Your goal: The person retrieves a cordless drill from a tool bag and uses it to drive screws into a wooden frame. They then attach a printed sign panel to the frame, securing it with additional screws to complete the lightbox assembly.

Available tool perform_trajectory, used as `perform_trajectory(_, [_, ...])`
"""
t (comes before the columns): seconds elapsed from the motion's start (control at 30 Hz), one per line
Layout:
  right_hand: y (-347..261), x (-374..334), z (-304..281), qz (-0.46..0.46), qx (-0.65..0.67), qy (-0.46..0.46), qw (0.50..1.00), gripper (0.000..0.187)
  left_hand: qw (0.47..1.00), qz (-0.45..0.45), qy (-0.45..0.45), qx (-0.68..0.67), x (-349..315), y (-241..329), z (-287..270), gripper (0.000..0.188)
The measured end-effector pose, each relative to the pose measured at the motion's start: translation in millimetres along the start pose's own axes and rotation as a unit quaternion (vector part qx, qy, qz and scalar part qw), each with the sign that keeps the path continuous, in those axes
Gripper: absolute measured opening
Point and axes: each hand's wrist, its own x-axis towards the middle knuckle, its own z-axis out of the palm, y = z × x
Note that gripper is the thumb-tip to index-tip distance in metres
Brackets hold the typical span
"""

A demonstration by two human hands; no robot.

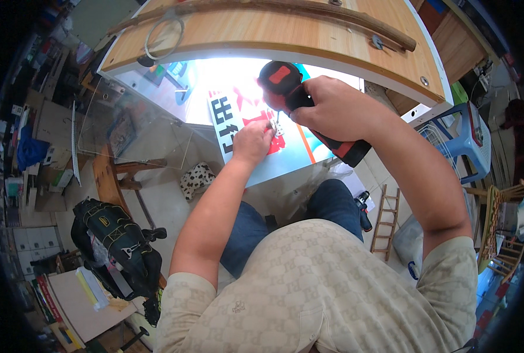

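Observation:
My right hand is wrapped round the grip of a black and red cordless drill. The drill's bit points down at a small silvery metal piece, perhaps a hinge or bracket; its exact kind is unclear. My left hand pinches this piece by its left side, fingertips close to the bit. Underneath both hands lies a printed board with black and red characters and an orange stripe. Whether the bit touches a screw cannot be made out.
A wooden cabinet panel carrying a long stick overhangs the board. Clear sheet stands at left, above a wooden bench. A black tool bag is lower left. Right are a blue stool and a small wooden ladder.

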Motion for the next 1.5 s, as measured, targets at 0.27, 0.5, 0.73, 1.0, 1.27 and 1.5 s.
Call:
perform_trajectory(0.27, [0.0, -3.3, -7.4, 0.018, 0.047, 0.011, 0.999, 0.038, 1.000, -0.009, -0.011, -0.002, 0.8, 0.3, 1.3, 0.016])
perform_trajectory(0.5, [-12.9, -15.5, -9.3, -0.040, 0.006, 0.030, 0.999, 0.034, 1.000, -0.001, -0.008, -0.012, 1.1, 0.5, -0.1, 0.017])
perform_trajectory(0.73, [-10.7, -50.6, -13.1, -0.007, 0.092, 0.002, 0.996, 0.030, 0.999, 0.004, 0.029, -0.015, -5.5, 3.6, -7.2, 0.033])
perform_trajectory(1.0, [33.0, -124.9, 19.2, -0.029, 0.325, 0.086, 0.941, 0.030, 0.736, -0.285, -0.146, -0.596, -81.3, 1.0, -40.0, 0.038])
perform_trajectory(1.27, [57.7, -164.6, 43.1, -0.035, 0.486, 0.080, 0.869, 0.041, 0.488, -0.314, -0.001, -0.814, -86.0, 39.6, -33.5, 0.030])
perform_trajectory(1.5, [64.4, -179.1, 58.9, -0.075, 0.461, 0.069, 0.882, 0.036, 0.411, -0.282, 0.026, -0.867, -76.1, 65.2, -25.3, 0.026])
